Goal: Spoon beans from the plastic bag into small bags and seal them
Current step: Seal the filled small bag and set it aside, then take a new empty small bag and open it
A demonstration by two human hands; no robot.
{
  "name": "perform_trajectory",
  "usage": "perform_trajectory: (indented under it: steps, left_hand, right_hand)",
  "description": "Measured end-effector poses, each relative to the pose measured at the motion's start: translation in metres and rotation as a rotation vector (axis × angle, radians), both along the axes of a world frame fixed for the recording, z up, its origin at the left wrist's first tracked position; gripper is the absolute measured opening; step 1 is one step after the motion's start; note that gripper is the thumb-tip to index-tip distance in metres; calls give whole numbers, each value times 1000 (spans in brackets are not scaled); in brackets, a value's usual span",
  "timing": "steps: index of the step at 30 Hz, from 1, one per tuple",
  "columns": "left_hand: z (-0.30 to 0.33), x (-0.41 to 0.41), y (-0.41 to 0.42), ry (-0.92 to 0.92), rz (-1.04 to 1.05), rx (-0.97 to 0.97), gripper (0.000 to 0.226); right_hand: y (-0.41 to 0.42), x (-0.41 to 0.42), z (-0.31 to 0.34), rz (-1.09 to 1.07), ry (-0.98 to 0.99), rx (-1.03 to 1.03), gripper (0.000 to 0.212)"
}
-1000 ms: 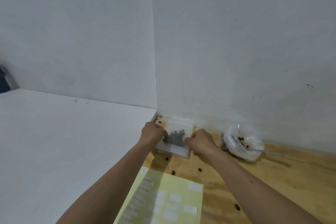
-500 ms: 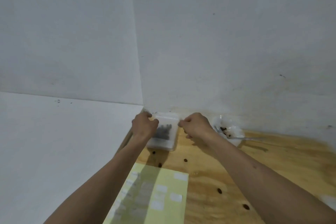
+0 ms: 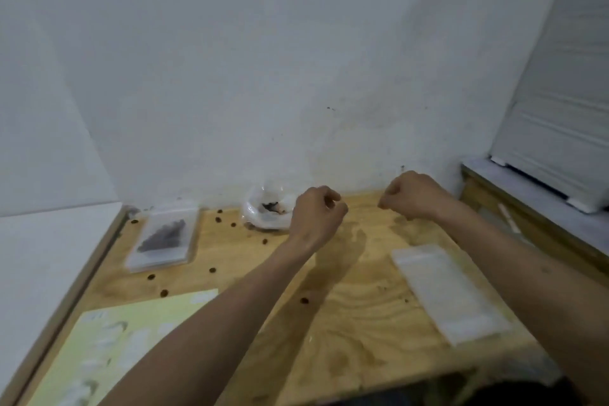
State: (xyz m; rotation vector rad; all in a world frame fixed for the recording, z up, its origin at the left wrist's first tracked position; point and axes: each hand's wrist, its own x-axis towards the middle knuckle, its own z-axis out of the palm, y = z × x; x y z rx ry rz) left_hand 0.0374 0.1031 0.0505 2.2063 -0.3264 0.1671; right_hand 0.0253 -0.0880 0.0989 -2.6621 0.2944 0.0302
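A filled small bag point(image 3: 163, 238) with dark beans lies flat at the table's back left corner, and neither hand touches it. The clear plastic bag point(image 3: 263, 212) holding beans sits against the back wall. My left hand point(image 3: 317, 214) hovers just right of it with fingers curled and nothing visible in them. My right hand point(image 3: 412, 196) is raised further right, also curled with nothing in it. A stack of empty small bags point(image 3: 449, 293) lies on the table to the right, under my right forearm. I see no spoon.
Several loose beans point(image 3: 212, 270) are scattered over the wooden table point(image 3: 356, 323). A yellow sheet with white labels point(image 3: 131, 346) lies at the front left. White walls close off the back and left, and a white ledge point(image 3: 527, 194) runs along the right.
Both hands have let go of the filled small bag and moved right, away from it. The bag now lies flat at the back left. My view has swung right.
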Motion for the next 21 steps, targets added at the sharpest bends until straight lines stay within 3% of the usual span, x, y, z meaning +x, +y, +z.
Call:
perform_trajectory:
  steps: [5,8,10,14,17,21]
  left_hand:
    - [-38,-29,-83,254,-212,241,56]
    - [-54,-42,-112,309,-236,420,65]
    - [-57,-44,-119,275,-215,481,68]
    - [-61,-44,-123,266,-163,299,65]
    - [-65,-45,-122,226,-145,181,49]
    - [-61,-47,-117,165,-129,54,25]
  right_hand:
    - [-70,-56,-44,-120,311,-184,42]
    - [-93,-74,-73,-142,347,-132,50]
    - [-97,-80,-80,-173,300,-59,44]
    - [-102,-90,-81,-212,240,66,36]
    - [-106,-93,-76,-257,201,115,46]
    - [-109,-91,-63,-207,166,158,25]
